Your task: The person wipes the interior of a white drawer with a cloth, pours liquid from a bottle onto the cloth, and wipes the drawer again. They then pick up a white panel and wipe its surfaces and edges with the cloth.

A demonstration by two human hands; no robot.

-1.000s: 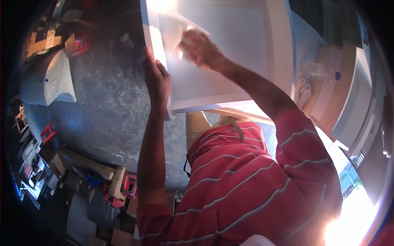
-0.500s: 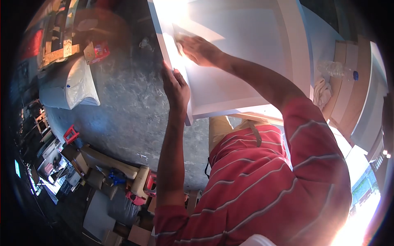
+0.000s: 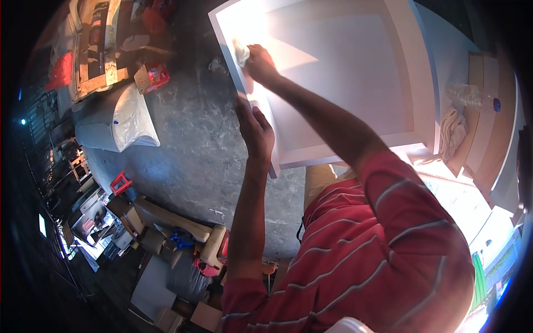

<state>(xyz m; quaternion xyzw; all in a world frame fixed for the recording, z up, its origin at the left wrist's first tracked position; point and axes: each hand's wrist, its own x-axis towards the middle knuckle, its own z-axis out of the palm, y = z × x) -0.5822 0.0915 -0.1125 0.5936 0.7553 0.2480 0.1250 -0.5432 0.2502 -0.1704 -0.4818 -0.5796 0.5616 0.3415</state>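
A white open-topped cabinet box [image 3: 347, 61] with raised sides lies in front of me, brightly lit along its left side. My right hand [image 3: 260, 65] is closed on a pale cloth [image 3: 241, 53], which it presses to the inner face and rim of that left side. Lower down the same side, my left hand [image 3: 255, 130] grips the panel's edge, its fingers along the outer face and its thumb toward the inside. The fingertips of my left hand are partly hidden.
Right of the box are a plastic bottle [image 3: 466, 95], a folded cloth [image 3: 454, 133] and wooden boards [image 3: 478, 116]. To the left, a plastic-wrapped piece [image 3: 119, 125], a wooden frame [image 3: 102, 83] and a red stool [image 3: 120, 182] stand on the concrete floor [image 3: 194, 150].
My right hand has shifted slightly along the left side, and the cloth now shows more plainly. The left hand keeps its grip. The whole view has swung, moving everything rightward.
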